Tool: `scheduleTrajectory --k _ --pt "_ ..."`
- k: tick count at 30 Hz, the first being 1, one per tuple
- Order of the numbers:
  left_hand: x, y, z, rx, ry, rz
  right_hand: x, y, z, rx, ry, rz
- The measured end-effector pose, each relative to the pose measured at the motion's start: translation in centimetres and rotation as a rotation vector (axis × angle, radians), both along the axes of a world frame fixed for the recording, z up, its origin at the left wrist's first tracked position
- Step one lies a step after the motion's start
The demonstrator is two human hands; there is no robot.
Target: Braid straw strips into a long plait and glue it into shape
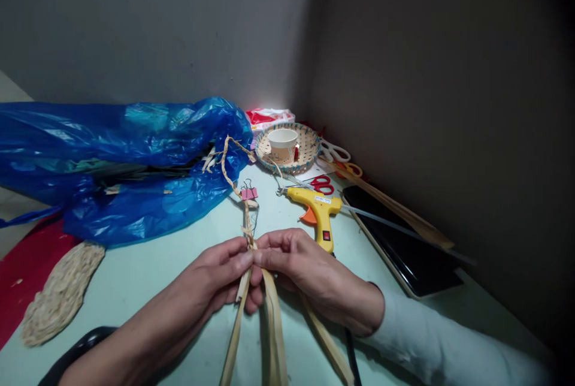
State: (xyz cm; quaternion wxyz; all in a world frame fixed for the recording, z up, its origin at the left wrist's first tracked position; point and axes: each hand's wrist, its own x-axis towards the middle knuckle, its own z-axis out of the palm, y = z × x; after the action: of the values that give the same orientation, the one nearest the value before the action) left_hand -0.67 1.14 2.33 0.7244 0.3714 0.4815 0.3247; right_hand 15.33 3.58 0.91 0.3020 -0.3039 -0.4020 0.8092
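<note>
My left hand (220, 275) and my right hand (305, 266) meet at the middle of the table, both pinched on flat tan straw strips (274, 326). The strips hang loose toward me below my fingers. Above my fingers they are plaited into a thin braid (233, 179) that runs away across the table. A pink binder clip (249, 193) is clamped on that braid.
A big blue plastic bag (112, 158) fills the left. A yellow glue gun (318, 209) lies just beyond my right hand, with red scissors (322, 183) behind it. A woven basket (309, 146) holds a paper cup (283, 141). A dark tablet (399, 242) lies right; a woven straw mat (60, 293) left.
</note>
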Motion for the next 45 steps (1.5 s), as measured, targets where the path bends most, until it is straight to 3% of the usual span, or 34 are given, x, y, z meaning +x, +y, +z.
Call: scheduleTrajectory --k 4,14,18,21,24,29,35,41,43,45 --pt "0.5 -0.1 -1.4 -0.031 -0.132 0.024 0.0 0.1 0.0 0.052 -0.126 -0.054" --pt "0.8 0.0 -1.8 0.003 -0.010 0.028 -0.1 -0.4 -1.1 0.187 -0.228 -0.084" --pt "0.5 0.0 -2.3 -0.012 0.032 0.019 0.6 -0.3 -1.5 0.461 -0.443 -0.050" --pt "0.6 -0.3 -2.2 0.000 0.067 0.052 1.2 -0.3 -0.9 0.686 -0.591 0.021" --pt "0.9 -0.4 -1.9 0.007 0.097 0.122 1.6 -0.5 0.2 0.811 -0.728 0.073" --pt "1.2 -0.6 -1.8 0.018 0.180 0.201 1.6 -1.2 1.2 0.891 -0.896 0.136" --pt "1.3 -0.7 -1.9 0.055 0.283 0.215 2.3 -1.0 1.9 0.978 -1.073 0.117" --pt "1.5 -1.0 -1.8 -0.005 0.231 0.255 1.3 -3.0 2.4 0.995 -1.130 0.127" --pt "1.4 -1.0 -1.7 -0.002 0.182 0.257 0.5 -3.9 1.7 1.148 -1.168 0.208" --pt "1.1 -1.1 -1.5 0.005 0.126 0.247 0.1 -4.5 0.8 1.400 -1.152 0.277"
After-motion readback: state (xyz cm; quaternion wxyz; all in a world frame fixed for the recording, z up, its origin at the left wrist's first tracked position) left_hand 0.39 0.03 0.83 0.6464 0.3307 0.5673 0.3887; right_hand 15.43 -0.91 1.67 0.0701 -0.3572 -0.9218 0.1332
